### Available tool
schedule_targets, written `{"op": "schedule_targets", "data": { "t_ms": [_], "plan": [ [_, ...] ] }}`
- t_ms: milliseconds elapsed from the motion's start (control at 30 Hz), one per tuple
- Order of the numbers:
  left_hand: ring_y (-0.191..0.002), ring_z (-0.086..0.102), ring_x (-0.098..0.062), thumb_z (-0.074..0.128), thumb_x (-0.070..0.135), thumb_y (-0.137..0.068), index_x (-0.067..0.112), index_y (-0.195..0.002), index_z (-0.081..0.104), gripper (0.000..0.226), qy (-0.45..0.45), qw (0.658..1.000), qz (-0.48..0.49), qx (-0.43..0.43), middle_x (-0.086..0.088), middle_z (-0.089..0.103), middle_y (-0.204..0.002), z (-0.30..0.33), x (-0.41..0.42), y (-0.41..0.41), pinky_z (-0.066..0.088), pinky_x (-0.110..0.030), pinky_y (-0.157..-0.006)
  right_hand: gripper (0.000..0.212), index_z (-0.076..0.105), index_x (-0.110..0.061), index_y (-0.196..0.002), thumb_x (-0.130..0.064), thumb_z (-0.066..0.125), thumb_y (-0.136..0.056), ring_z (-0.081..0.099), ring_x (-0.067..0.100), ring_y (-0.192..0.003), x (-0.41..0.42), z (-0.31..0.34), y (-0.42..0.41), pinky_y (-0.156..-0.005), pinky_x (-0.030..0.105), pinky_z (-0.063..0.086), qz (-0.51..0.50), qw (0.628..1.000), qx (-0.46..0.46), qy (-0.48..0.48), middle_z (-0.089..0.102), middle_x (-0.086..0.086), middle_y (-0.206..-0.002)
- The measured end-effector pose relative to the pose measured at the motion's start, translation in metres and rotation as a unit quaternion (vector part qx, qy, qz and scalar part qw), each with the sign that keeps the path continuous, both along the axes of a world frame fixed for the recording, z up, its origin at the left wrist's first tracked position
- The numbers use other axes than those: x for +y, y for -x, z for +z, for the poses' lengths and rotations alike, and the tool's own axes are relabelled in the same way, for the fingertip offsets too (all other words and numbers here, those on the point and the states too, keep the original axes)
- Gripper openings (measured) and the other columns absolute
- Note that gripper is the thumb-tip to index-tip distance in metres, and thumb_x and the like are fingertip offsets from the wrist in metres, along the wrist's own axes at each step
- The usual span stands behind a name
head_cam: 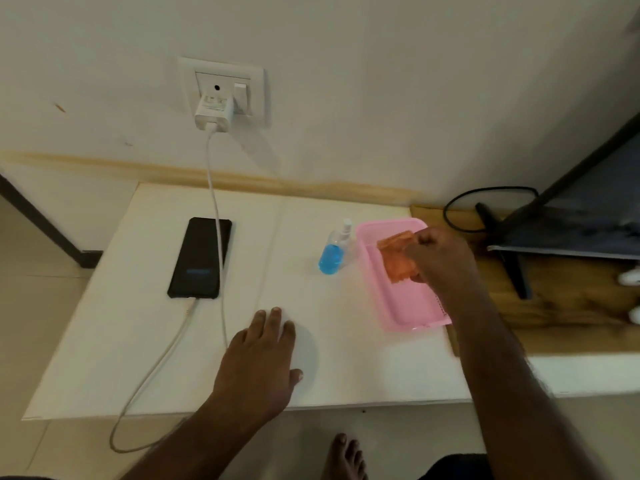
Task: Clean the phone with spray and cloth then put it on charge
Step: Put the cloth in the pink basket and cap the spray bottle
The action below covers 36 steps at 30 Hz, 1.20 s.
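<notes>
Overhead, the phone (200, 258) lay face up at the far left of the white table (145, 358), its cable (216, 209) plugged in at the near end and running up to the charger (212, 112) in the wall. Bare tabletop stretched between phone and spray bottle (335, 251). Left hand (258, 362) rested flat near the front edge, fingers straight. Right hand (438, 256) pinched the orange cloth (396, 261) over the pink tray (412, 306), beside the bottle. Its fingertips were hidden behind the knuckles; the tray reached the table's right edge.
</notes>
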<state>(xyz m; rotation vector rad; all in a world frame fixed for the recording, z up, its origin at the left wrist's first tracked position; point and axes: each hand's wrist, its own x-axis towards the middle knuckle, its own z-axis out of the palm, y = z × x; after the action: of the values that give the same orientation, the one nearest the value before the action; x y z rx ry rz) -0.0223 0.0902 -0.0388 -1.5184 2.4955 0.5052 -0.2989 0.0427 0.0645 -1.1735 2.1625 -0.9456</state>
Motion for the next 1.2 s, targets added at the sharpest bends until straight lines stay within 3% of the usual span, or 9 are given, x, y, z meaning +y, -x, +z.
{"op": "schedule_targets", "data": {
  "t_ms": [167, 333, 500, 633, 800, 900, 1000, 1100, 1200],
  "plan": [
    [-0.153, 0.006, -0.028, 0.043, 0.061, -0.096, 0.025, -0.156, 0.012, 0.077, -0.003, 1.0, 0.0, -0.006, -0.005, 0.0, -0.168, -0.005, -0.001, 0.002, 0.018, -0.042, -0.121, 0.015, 0.063, -0.027, -0.089, -0.012, 0.061, -0.091, 0.068, 0.02, -0.085, -0.02, -0.014, 0.043, -0.057, 0.029, 0.06, -0.082, 0.992, -0.09, -0.031, 0.069, 0.004, -0.099],
    [-0.154, 0.005, -0.028, 0.042, 0.062, -0.096, 0.025, -0.156, 0.011, 0.077, 0.004, 1.0, 0.002, -0.002, -0.004, -0.001, -0.168, -0.007, 0.0, 0.001, 0.02, -0.041, -0.12, 0.019, 0.067, -0.02, -0.092, -0.006, 0.054, -0.09, 0.068, 0.022, -0.085, -0.05, -0.02, 0.056, -0.057, 0.029, 0.059, 0.092, 0.98, 0.027, -0.174, 0.068, 0.004, -0.096],
    [-0.154, 0.004, -0.028, 0.04, 0.063, -0.096, 0.026, -0.156, 0.01, 0.077, 0.001, 1.0, 0.002, 0.001, -0.004, -0.004, -0.168, -0.008, -0.001, 0.003, 0.018, -0.04, -0.121, 0.027, 0.064, -0.019, -0.103, 0.001, 0.052, -0.089, 0.061, 0.019, -0.088, -0.076, -0.02, 0.052, -0.056, 0.025, 0.057, 0.226, 0.913, 0.141, -0.308, 0.058, 0.0, -0.1],
    [-0.154, 0.003, -0.027, 0.038, 0.064, -0.095, 0.027, -0.156, 0.008, 0.078, 0.001, 1.0, 0.001, 0.003, -0.003, -0.005, -0.168, -0.009, -0.002, 0.001, 0.017, -0.041, -0.121, 0.019, 0.063, -0.016, -0.109, -0.012, 0.054, -0.093, 0.059, 0.017, -0.092, -0.088, -0.011, 0.049, -0.059, 0.02, 0.046, 0.328, 0.83, 0.274, -0.359, 0.062, 0.002, -0.106],
    [-0.154, 0.003, -0.027, 0.037, 0.065, -0.095, 0.027, -0.156, 0.008, 0.078, 0.004, 1.0, 0.003, 0.004, -0.003, -0.005, -0.168, -0.01, -0.001, 0.001, 0.017, -0.04, -0.121, 0.01, 0.059, -0.023, -0.091, -0.013, 0.059, -0.091, 0.064, 0.017, -0.083, -0.102, 0.001, 0.052, -0.046, 0.018, 0.049, 0.369, 0.751, 0.32, -0.445, 0.061, 0.002, -0.099],
    [-0.154, 0.003, -0.027, 0.037, 0.065, -0.095, 0.027, -0.156, 0.007, 0.079, 0.001, 1.0, 0.005, 0.005, -0.003, -0.006, -0.168, -0.011, 0.0, 0.0, 0.016, -0.041, -0.121, 0.007, 0.055, -0.023, -0.09, -0.023, 0.061, -0.093, 0.059, 0.012, -0.079, -0.105, -0.006, 0.051, -0.051, 0.018, 0.045, 0.397, 0.72, 0.376, -0.428, 0.058, -0.002, -0.093],
    [-0.154, 0.002, -0.028, 0.037, 0.065, -0.095, 0.027, -0.157, 0.007, 0.079, -0.001, 1.0, 0.003, 0.004, -0.004, -0.007, -0.168, -0.012, 0.0, -0.001, 0.016, -0.041, -0.121, 0.018, 0.059, -0.026, -0.096, -0.037, 0.069, -0.086, 0.056, 0.012, -0.08, -0.103, -0.019, 0.049, -0.062, 0.023, 0.042, 0.397, 0.713, 0.452, -0.36, 0.056, -0.01, -0.083],
    [-0.154, 0.0, -0.027, 0.037, 0.065, -0.095, 0.026, -0.157, 0.006, 0.079, -0.003, 1.0, 0.003, 0.007, -0.004, -0.008, -0.168, -0.011, 0.0, -0.001, 0.015, -0.041, -0.121, 0.022, 0.069, -0.021, -0.099, -0.037, 0.058, -0.09, 0.06, 0.015, -0.079, -0.099, -0.027, 0.051, -0.058, 0.025, 0.042, 0.371, 0.704, 0.528, -0.296, 0.062, -0.006, -0.085],
    [-0.154, 0.0, -0.027, 0.038, 0.064, -0.096, 0.026, -0.157, 0.007, 0.079, -0.003, 1.0, 0.003, 0.011, -0.003, -0.009, -0.168, -0.01, -0.001, -0.001, 0.015, -0.04, -0.121, 0.026, 0.071, -0.023, -0.098, -0.039, 0.052, -0.091, 0.06, 0.017, -0.079, -0.096, -0.033, 0.054, -0.059, 0.026, 0.042, 0.333, 0.735, 0.534, -0.253, 0.066, -0.004, -0.087]
  ]
}}
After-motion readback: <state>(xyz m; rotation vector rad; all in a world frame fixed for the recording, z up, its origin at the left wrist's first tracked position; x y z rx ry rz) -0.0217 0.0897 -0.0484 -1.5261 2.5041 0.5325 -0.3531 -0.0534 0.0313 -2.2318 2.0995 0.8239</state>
